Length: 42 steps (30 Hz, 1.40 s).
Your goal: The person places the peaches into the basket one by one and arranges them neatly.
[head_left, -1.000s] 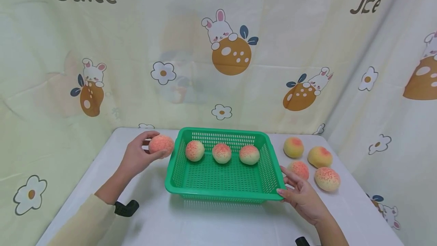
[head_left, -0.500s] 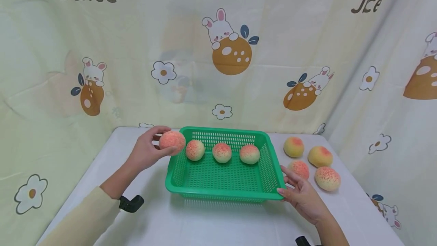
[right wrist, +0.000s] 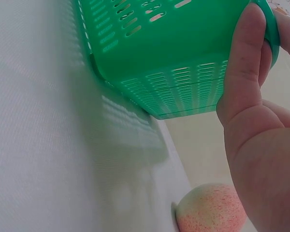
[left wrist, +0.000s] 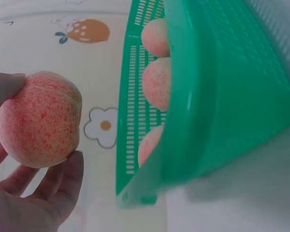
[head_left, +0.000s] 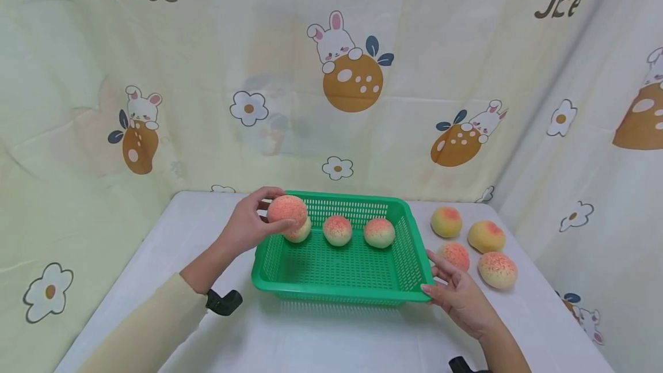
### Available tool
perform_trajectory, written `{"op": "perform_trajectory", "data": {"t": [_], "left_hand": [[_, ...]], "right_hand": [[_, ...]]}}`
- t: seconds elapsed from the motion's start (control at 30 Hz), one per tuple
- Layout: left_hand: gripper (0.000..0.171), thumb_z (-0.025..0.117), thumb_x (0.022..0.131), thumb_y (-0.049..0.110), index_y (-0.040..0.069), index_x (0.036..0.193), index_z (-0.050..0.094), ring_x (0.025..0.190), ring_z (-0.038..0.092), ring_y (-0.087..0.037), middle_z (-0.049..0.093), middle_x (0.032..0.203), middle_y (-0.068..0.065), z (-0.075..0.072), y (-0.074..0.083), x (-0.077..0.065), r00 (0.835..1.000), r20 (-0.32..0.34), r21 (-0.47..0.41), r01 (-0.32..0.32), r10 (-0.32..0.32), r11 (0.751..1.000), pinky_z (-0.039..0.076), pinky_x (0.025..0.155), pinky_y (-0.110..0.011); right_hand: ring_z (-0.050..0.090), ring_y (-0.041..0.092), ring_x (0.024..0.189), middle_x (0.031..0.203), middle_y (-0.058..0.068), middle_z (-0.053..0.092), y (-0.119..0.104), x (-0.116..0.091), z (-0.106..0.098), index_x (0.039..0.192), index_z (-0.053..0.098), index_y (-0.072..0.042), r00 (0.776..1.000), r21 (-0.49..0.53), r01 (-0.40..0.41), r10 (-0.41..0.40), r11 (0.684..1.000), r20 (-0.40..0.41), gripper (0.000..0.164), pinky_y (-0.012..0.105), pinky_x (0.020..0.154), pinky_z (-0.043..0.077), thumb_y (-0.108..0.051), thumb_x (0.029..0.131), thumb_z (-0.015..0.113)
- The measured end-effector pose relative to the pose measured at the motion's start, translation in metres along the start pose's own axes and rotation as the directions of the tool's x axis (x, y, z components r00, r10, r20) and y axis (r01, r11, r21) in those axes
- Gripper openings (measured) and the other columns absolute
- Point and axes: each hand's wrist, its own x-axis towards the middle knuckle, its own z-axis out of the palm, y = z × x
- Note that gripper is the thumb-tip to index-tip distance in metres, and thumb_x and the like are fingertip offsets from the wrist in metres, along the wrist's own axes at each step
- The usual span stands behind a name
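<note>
My left hand point(head_left: 251, 220) grips a pink speckled peach point(head_left: 287, 212) between thumb and fingers, held up over the left end of the green plastic basket point(head_left: 331, 291). Inside the basket a row of peaches lies along the back: a left one point(head_left: 297, 233) partly hidden behind the held peach, a middle one point(head_left: 337, 231) and a right one point(head_left: 379, 233). In the left wrist view the held peach point(left wrist: 41, 118) appears beside the basket wall point(left wrist: 222, 96). At the basket's front right corner my right hand point(head_left: 458, 298) pinches the rim, thumb and fingers on either side of it.
Right of the basket, several more peaches lie on the white table point(head_left: 331, 341): two yellow ones point(head_left: 446, 222) at the back, a pink one point(head_left: 454, 256) behind the right hand and a pale speckled one point(head_left: 497, 270). A printed curtain point(head_left: 207, 73) hangs behind the table.
My left hand has carried the pink peach rightward, from outside the basket's left side to above its left end. The right hand and the basket have stayed in place.
</note>
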Motion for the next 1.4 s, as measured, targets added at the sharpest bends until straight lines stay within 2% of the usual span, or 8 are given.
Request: {"op": "perform_trajectory", "data": {"t": [0.17,0.43,0.6,0.87,1.23,1.3,1.4], "left_hand": [[0.059,0.087,0.082,0.033,0.02,0.133,0.06,0.108,0.061,-0.027,0.063,0.126,-0.007,0.013,0.004,0.005,1.0,0.019,-0.019,0.0,0.0,1.0,0.061,0.078,-0.033],[0.057,0.087,0.083,0.029,0.021,0.133,0.061,0.111,0.062,-0.028,0.063,0.126,-0.007,0.026,0.015,0.013,0.998,0.059,-0.119,0.003,0.004,0.993,0.061,0.078,-0.035],[0.056,0.087,0.083,0.028,0.022,0.133,0.061,0.112,0.063,-0.028,0.063,0.127,-0.007,0.034,0.014,0.022,0.997,0.08,-0.176,0.002,0.012,0.984,0.062,0.081,-0.036],[0.054,0.087,0.083,0.027,0.021,0.131,0.063,0.109,0.064,-0.025,0.065,0.125,-0.006,0.051,0.015,0.034,0.994,0.099,-0.193,-0.03,0.051,0.981,0.059,0.083,-0.035],[0.052,0.086,0.084,0.03,0.024,0.131,0.062,0.112,0.062,-0.028,0.063,0.128,0.0,0.07,0.016,0.048,0.984,0.179,-0.201,0.028,0.009,0.979,0.058,0.08,-0.035],[0.051,0.085,0.085,0.027,0.023,0.13,0.062,0.112,0.061,-0.029,0.063,0.129,-0.001,0.073,0.017,0.05,0.98,0.198,-0.217,0.039,0.005,0.975,0.058,0.08,-0.036],[0.05,0.084,0.086,0.024,0.022,0.13,0.062,0.113,0.061,-0.031,0.062,0.13,-0.003,0.077,0.019,0.054,0.973,0.229,-0.254,0.063,-0.004,0.965,0.059,0.086,-0.046]], "right_hand": [[0.072,0.01,0.101,0.112,0.0,0.059,0.001,0.0,0.0,0.163,0.011,-0.004,1.0,0.009,-0.001,0.001,1.0,-0.004,0.083,0.028,0.084,0.063,0.007,0.097,0.06],[0.072,0.01,0.101,0.112,-0.001,0.06,0.003,0.0,-0.001,0.164,0.01,-0.003,1.0,0.007,0.007,-0.007,1.0,-0.008,0.083,0.028,0.083,0.063,0.007,0.098,0.059],[0.072,0.01,0.1,0.112,-0.001,0.059,0.002,-0.001,0.0,0.164,0.008,-0.004,1.0,0.011,0.003,-0.003,1.0,-0.011,0.083,0.028,0.083,0.063,0.006,0.098,0.058],[0.072,0.01,0.1,0.113,-0.001,0.06,0.003,0.0,0.0,0.164,0.009,-0.004,1.0,0.014,0.008,-0.008,1.0,-0.001,0.083,0.028,0.083,0.063,0.007,0.098,0.058],[0.072,0.01,0.101,0.112,-0.001,0.059,0.002,-0.001,0.0,0.164,0.009,-0.003,1.0,0.023,0.014,-0.014,1.0,0.007,0.082,0.028,0.083,0.063,0.008,0.098,0.057],[0.072,0.009,0.1,0.112,-0.001,0.059,0.002,-0.001,0.0,0.164,0.009,-0.003,1.0,0.023,0.013,-0.013,1.0,0.006,0.082,0.027,0.082,0.063,0.008,0.098,0.057],[0.072,0.01,0.1,0.112,-0.001,0.059,0.002,-0.001,0.0,0.164,0.009,-0.003,1.0,0.022,0.011,-0.011,1.0,0.005,0.082,0.027,0.082,0.063,0.007,0.099,0.057]]}}
